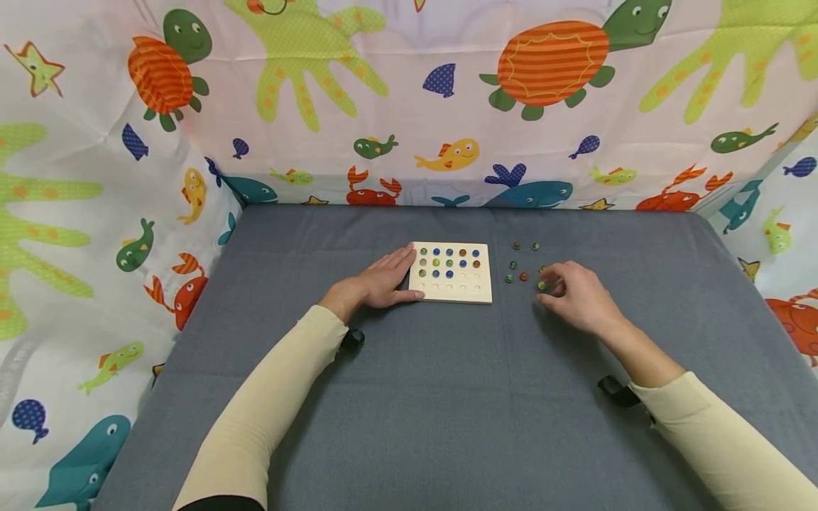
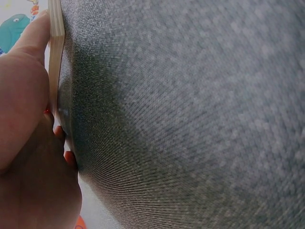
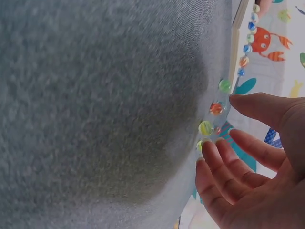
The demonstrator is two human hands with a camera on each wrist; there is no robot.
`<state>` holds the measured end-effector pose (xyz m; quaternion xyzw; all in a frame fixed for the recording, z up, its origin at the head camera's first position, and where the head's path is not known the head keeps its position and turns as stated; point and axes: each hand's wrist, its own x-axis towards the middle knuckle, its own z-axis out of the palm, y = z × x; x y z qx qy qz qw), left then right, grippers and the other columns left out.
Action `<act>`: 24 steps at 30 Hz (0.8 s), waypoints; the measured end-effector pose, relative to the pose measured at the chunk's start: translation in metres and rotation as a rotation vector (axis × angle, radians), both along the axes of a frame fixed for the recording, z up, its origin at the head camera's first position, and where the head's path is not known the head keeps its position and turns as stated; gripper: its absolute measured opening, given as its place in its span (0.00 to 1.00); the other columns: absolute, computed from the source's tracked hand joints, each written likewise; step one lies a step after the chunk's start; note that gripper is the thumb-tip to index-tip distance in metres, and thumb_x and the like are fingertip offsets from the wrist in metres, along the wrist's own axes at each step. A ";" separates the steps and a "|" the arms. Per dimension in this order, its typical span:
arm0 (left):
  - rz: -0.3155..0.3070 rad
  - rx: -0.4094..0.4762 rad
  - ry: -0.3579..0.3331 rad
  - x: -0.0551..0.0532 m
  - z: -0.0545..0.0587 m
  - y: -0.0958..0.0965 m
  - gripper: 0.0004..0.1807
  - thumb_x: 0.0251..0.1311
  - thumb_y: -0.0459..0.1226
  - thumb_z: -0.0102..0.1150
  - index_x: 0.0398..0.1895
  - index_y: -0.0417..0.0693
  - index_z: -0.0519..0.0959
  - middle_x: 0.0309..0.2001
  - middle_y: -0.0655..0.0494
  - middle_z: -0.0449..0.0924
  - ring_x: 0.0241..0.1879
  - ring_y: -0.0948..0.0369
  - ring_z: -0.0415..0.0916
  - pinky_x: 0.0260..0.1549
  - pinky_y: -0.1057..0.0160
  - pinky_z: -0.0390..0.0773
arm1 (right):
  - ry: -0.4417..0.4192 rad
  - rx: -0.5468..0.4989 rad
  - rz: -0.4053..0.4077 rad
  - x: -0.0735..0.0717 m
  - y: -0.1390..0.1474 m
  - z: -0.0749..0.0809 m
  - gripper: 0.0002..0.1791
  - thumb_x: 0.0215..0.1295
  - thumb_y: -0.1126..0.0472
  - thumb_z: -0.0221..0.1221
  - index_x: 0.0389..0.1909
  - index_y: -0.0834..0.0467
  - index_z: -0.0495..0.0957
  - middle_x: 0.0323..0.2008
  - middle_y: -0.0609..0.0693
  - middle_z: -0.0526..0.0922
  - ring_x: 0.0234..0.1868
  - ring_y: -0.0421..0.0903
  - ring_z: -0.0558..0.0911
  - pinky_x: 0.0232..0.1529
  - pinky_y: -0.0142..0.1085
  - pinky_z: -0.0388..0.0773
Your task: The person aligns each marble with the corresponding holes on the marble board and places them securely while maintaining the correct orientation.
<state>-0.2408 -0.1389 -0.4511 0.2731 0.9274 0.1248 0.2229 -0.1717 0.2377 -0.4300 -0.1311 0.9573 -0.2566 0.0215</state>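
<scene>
A pale wooden board with rows of round hollows lies on the grey cloth. Coloured marbles fill its two far rows, and three more sit in the left of the third; the nearest row is bare. My left hand rests at the board's left side, fingers straight at the far corner, thumb along the near corner. In the left wrist view the thumb lies against the board's edge. My right hand hovers over the loose marbles, thumb and fingers apart, holding nothing. A yellow-green marble is close to its fingertips.
Several loose marbles lie right of the board, among them an orange one and a green one. Grey cloth covers the table. A sea-animal print curtain stands behind and along both sides.
</scene>
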 end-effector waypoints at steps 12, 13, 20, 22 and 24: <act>0.004 0.007 -0.006 -0.010 -0.012 -0.002 0.54 0.71 0.66 0.46 0.84 0.49 0.32 0.84 0.55 0.23 0.82 0.58 0.26 0.79 0.54 0.34 | -0.030 -0.013 -0.021 -0.013 0.007 -0.007 0.20 0.67 0.62 0.66 0.55 0.68 0.80 0.48 0.65 0.83 0.43 0.57 0.80 0.43 0.53 0.78; 0.002 0.009 -0.004 -0.011 -0.012 -0.002 0.54 0.71 0.66 0.46 0.84 0.49 0.32 0.84 0.55 0.24 0.82 0.58 0.26 0.79 0.54 0.34 | -0.034 -0.018 -0.024 -0.014 0.007 -0.008 0.20 0.67 0.62 0.66 0.55 0.69 0.80 0.48 0.65 0.83 0.43 0.57 0.81 0.43 0.54 0.78; 0.001 0.029 -0.014 -0.006 -0.007 -0.001 0.55 0.70 0.67 0.47 0.84 0.47 0.34 0.84 0.52 0.25 0.82 0.55 0.28 0.79 0.51 0.35 | -0.037 -0.042 -0.039 -0.017 0.008 -0.012 0.18 0.67 0.62 0.66 0.52 0.68 0.81 0.43 0.63 0.86 0.42 0.57 0.82 0.44 0.53 0.77; 0.000 0.016 -0.007 -0.006 -0.009 -0.001 0.55 0.71 0.67 0.46 0.84 0.47 0.33 0.84 0.52 0.25 0.82 0.55 0.27 0.79 0.52 0.35 | -0.037 -0.044 -0.040 -0.017 0.009 -0.014 0.16 0.67 0.62 0.66 0.51 0.68 0.82 0.41 0.62 0.86 0.41 0.56 0.82 0.43 0.52 0.77; 0.004 -0.001 -0.003 -0.007 -0.011 -0.001 0.55 0.71 0.67 0.47 0.84 0.48 0.33 0.84 0.53 0.24 0.82 0.57 0.26 0.79 0.54 0.34 | -0.041 -0.045 -0.042 -0.018 0.009 -0.015 0.16 0.67 0.62 0.66 0.50 0.68 0.82 0.41 0.62 0.86 0.41 0.56 0.82 0.42 0.51 0.78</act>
